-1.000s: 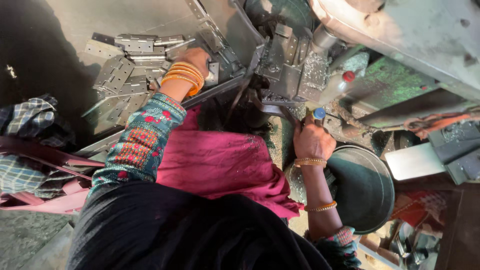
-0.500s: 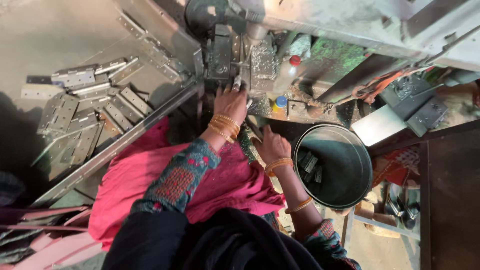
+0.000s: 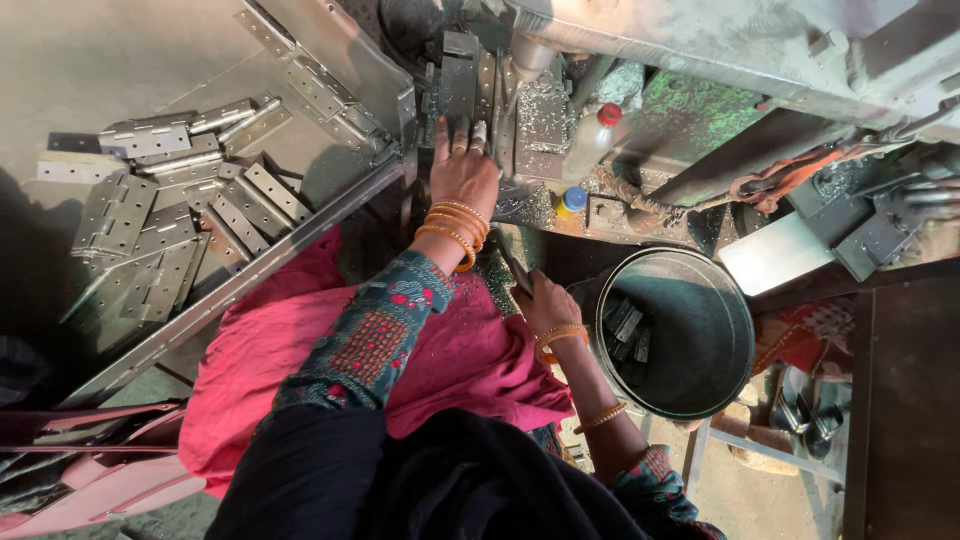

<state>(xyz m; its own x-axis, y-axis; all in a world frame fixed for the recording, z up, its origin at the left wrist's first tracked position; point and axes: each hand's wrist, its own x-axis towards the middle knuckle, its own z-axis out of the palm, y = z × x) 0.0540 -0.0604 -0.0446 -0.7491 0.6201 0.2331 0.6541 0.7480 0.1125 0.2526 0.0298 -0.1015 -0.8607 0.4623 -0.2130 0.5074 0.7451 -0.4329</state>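
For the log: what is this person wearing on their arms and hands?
Both hands are bare, without gloves. The left hand has a stack of orange-gold bangles at the wrist, above a teal sleeve with red patterned embroidery. The right hand wears similar orange-gold bangles at the wrist and one further up the forearm, with a matching patterned sleeve.

Both forearms wear teal sleeves (image 3: pixel 375 330) embroidered in red and orange. Gold bangles (image 3: pixel 455 225) stack on the left wrist; thinner ones (image 3: pixel 560 338) circle the right. A pink cloth (image 3: pixel 300 350) covers the lap.
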